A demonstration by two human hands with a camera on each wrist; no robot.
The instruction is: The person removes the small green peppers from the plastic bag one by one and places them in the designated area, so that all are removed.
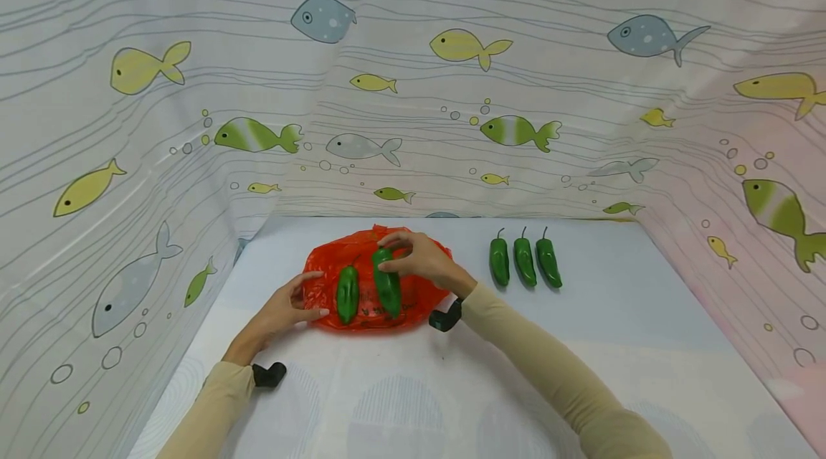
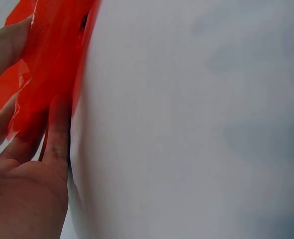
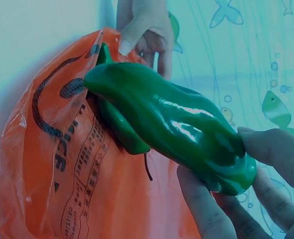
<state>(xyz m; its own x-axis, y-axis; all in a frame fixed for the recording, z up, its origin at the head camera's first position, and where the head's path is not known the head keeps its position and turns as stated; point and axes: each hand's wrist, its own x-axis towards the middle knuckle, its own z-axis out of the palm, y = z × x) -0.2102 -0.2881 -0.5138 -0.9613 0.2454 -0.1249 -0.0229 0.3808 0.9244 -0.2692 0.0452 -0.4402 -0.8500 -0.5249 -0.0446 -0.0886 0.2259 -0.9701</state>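
My right hand (image 1: 422, 258) pinches a glossy green chili pepper (image 1: 387, 287) by its upper end, over the red plastic bag (image 1: 371, 328). In the right wrist view the thumb and fingers grip the thick end of this pepper (image 3: 177, 119), its narrow end pointing away. A second green pepper (image 1: 347, 294), thin dark stem upward, lies on the bag beside it. At the bag's left edge rests my left hand (image 1: 277, 315), thumb and fingers spread apart. In the left wrist view some of its fingertips show through the red film (image 2: 52, 64).
Three green peppers (image 1: 523, 262) lie side by side at the back right of the white table (image 1: 581, 344), stems pointing away. A fish-printed sheet (image 1: 413, 100) stands as a wall at the back and both sides. A dark band device sits on each wrist.
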